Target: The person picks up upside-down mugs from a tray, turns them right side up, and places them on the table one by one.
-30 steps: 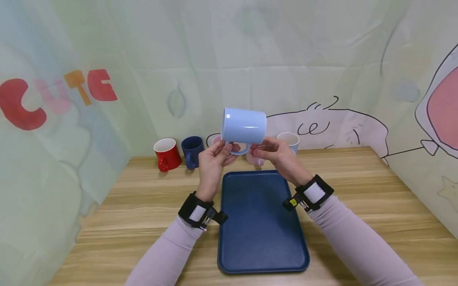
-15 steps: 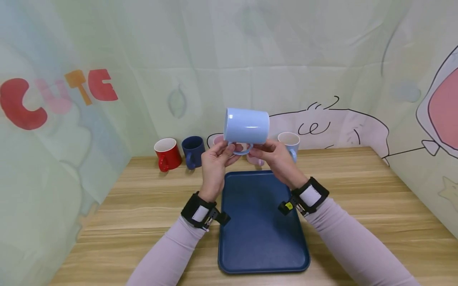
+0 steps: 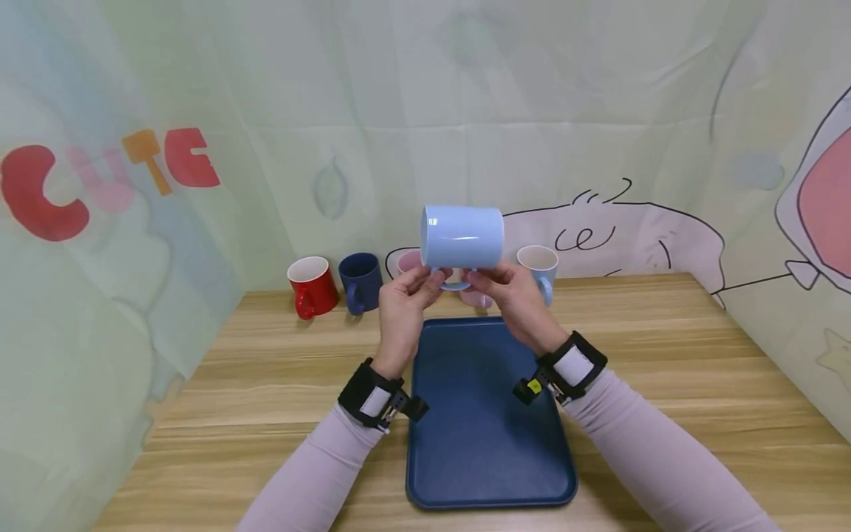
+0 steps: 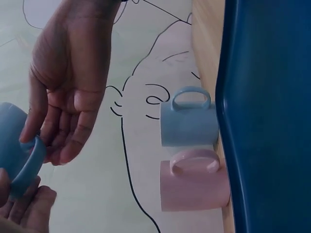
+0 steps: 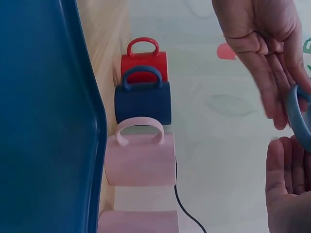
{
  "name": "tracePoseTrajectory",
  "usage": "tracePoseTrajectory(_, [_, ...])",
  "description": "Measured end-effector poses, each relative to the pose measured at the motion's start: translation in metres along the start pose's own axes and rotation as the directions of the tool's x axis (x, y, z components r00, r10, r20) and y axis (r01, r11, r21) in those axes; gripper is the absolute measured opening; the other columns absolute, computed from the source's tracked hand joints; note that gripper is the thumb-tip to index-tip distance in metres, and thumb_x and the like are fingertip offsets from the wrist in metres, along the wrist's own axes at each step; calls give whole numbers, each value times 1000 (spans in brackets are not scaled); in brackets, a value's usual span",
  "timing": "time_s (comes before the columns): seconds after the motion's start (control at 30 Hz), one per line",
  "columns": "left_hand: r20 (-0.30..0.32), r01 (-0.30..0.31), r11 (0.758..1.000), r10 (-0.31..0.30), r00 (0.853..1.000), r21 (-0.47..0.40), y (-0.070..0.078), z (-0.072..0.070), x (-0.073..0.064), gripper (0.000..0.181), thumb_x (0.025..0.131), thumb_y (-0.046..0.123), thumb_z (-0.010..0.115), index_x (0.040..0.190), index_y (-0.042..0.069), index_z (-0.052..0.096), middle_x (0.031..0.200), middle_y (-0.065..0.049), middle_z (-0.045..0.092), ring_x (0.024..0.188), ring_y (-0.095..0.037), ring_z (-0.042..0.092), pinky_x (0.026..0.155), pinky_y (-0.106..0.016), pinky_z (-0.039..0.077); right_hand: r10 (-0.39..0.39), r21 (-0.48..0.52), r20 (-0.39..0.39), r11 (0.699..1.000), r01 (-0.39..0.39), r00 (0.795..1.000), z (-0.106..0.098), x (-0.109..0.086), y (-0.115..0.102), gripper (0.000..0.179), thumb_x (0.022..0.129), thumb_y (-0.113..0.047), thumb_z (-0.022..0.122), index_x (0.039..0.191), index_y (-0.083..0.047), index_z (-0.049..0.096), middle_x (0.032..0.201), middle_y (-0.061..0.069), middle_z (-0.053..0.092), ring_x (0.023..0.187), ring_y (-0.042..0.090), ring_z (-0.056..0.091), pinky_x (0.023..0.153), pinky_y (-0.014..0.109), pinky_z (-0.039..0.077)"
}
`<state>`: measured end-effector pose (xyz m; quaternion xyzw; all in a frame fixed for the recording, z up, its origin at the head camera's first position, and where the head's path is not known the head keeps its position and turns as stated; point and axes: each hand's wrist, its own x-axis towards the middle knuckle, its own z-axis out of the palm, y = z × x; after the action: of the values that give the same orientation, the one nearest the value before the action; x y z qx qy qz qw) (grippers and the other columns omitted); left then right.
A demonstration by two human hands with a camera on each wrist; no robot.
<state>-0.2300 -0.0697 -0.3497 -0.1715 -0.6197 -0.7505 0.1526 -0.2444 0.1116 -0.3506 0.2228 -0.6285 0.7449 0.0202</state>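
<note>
A light blue mug (image 3: 462, 236) is held in the air on its side over the far end of the tray, its handle pointing down. My left hand (image 3: 402, 310) pinches the left end of the handle between thumb and fingers. On the handle's right end, the thumb and fingers of my right hand (image 3: 521, 299) pinch it. In the left wrist view, the mug's handle (image 4: 29, 170) shows between both hands. The right wrist view cuts off most of the mug, leaving part of the handle (image 5: 296, 116) visible beside the fingers.
A dark blue tray (image 3: 490, 421) lies on the wooden table (image 3: 279, 391). Along the back wall stand a red mug (image 3: 312, 287), a dark blue mug (image 3: 361, 283), two pink mugs (image 5: 141, 160), partly hidden by the hands in the head view, and another light blue mug (image 3: 540, 266).
The held mug has shifted slightly right and now lies more level. My right hand has moved a little left along with its grip at the handle; the left has followed right.
</note>
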Motion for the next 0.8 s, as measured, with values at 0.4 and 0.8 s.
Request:
tracePoseTrajectory(0.4, [15, -18, 974, 15, 1000, 224, 27, 2, -10, 26, 93, 11, 63, 114, -3, 67, 109, -22, 70, 101, -23, 67, 84, -31, 55, -31, 115, 11, 993, 29, 999, 4, -3, -1, 29, 95, -8, 57, 123, 3, 57, 100, 11, 69, 96, 26, 66, 86, 42, 55])
tracePoseTrajectory(0.8, [28, -47, 944, 40, 999, 326, 31, 3, -13, 24, 92, 11, 65, 109, -4, 69, 104, -21, 71, 98, -25, 68, 87, -40, 55, 6, 222, 9, 975, -7, 1000, 6, -5, -2, 26, 96, -6, 54, 119, 5, 56, 94, 11, 66, 92, 23, 66, 87, 43, 54])
